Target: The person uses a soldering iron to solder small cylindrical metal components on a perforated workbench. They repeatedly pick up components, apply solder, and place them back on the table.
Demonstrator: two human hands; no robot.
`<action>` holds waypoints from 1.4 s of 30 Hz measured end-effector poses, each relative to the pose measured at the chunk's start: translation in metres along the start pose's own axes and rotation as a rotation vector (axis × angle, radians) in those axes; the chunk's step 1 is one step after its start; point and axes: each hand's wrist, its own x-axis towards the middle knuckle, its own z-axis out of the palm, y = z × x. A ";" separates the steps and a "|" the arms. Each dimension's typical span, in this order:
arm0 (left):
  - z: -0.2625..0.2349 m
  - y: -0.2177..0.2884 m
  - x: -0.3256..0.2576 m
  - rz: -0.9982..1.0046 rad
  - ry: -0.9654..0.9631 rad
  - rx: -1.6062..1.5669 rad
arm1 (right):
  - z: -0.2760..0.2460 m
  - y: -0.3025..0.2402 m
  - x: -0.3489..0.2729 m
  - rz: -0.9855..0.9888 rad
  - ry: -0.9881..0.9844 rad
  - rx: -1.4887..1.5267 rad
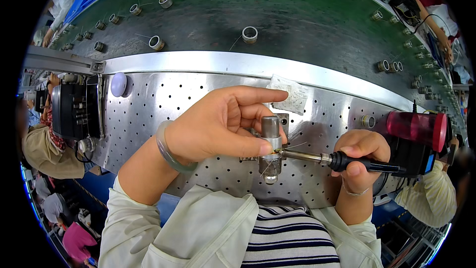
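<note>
My right hand [363,156] is wrapped round the black handle of a soldering iron [342,161], whose tip points left and meets a small metal ring [274,141] or lies right beside it. Thin wire leads stick out from the ring near the tip. The ring sits around a dark metal peg [270,126] with a rounded ball end toward me, mounted on a small fixture. My left hand [218,124] grips the ring with the thumb in front and fingers behind, its index finger stretched over the top. Those fingertips are partly hidden by the peg.
Behind the perforated metal bench [148,119], a green conveyor belt [208,15] carries several metal rings with wires. A crumpled white cloth [292,97], a loose ring [367,121], a purple egg-shaped object [118,85] and a red transparent container [415,130] rest on the bench. Other people sit at both sides.
</note>
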 end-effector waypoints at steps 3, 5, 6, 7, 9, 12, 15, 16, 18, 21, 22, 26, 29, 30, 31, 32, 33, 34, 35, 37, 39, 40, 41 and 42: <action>0.001 0.000 0.000 0.008 0.003 0.003 | 0.001 0.000 0.000 -0.004 -0.002 -0.007; 0.001 -0.002 0.001 0.016 0.000 0.005 | 0.001 -0.001 0.000 -0.003 0.004 -0.008; 0.000 -0.002 0.001 0.019 -0.002 0.004 | 0.001 -0.001 0.000 -0.010 0.004 -0.012; 0.000 -0.003 0.001 0.022 -0.004 0.003 | 0.000 0.000 0.000 -0.018 0.004 -0.016; -0.001 -0.004 0.004 0.020 -0.038 -0.015 | -0.003 0.001 -0.003 0.000 0.042 -0.005; -0.011 -0.003 0.008 0.004 -0.127 -0.012 | -0.009 -0.001 -0.006 0.046 0.132 0.029; -0.017 -0.009 0.009 0.062 -0.158 -0.054 | -0.007 -0.004 -0.002 0.025 0.190 0.031; -0.021 -0.005 0.010 0.104 -0.152 -0.052 | -0.010 -0.001 -0.003 0.002 0.191 0.020; -0.032 0.011 0.018 0.197 -0.054 -0.017 | -0.010 -0.001 0.000 0.006 0.215 0.025; -0.060 0.049 0.030 0.438 0.338 0.545 | -0.011 -0.004 -0.001 0.029 0.255 0.005; -0.071 0.061 0.037 0.513 0.566 0.888 | -0.011 -0.005 -0.002 0.040 0.267 0.007; -0.117 0.099 0.062 0.696 0.828 1.458 | -0.015 -0.006 -0.002 0.051 0.284 0.046; -0.135 0.109 0.082 0.502 0.896 1.650 | -0.015 -0.015 -0.004 0.090 0.312 0.022; -0.139 0.107 0.074 0.605 0.910 1.779 | -0.013 -0.015 -0.005 0.136 0.334 0.042; -0.126 0.109 0.071 0.645 0.861 1.756 | -0.013 -0.016 -0.004 0.130 0.315 0.030; -0.114 0.106 0.070 0.766 0.882 1.762 | -0.010 -0.022 -0.002 0.165 0.298 0.060; -0.087 0.106 0.074 0.799 0.840 1.688 | -0.013 -0.023 -0.004 0.213 0.282 -0.012; -0.067 0.107 0.085 0.808 0.707 1.650 | -0.011 -0.027 -0.004 0.260 0.273 -0.053; -0.045 0.106 0.094 0.806 0.587 1.614 | -0.010 -0.030 -0.004 0.268 0.250 -0.120; -0.010 0.099 0.128 0.892 0.316 1.655 | -0.011 -0.034 -0.005 0.190 0.205 -0.294; 0.026 0.088 0.166 0.834 0.106 1.648 | -0.013 -0.035 -0.004 0.048 0.144 -0.500; 0.040 0.082 0.183 0.828 0.002 1.686 | -0.011 -0.036 -0.003 0.014 0.147 -0.526; 0.052 0.072 0.206 0.775 -0.073 1.678 | -0.012 -0.037 -0.003 -0.006 0.152 -0.558; 0.059 0.061 0.229 0.740 -0.103 1.672 | -0.013 -0.037 -0.003 -0.030 0.150 -0.581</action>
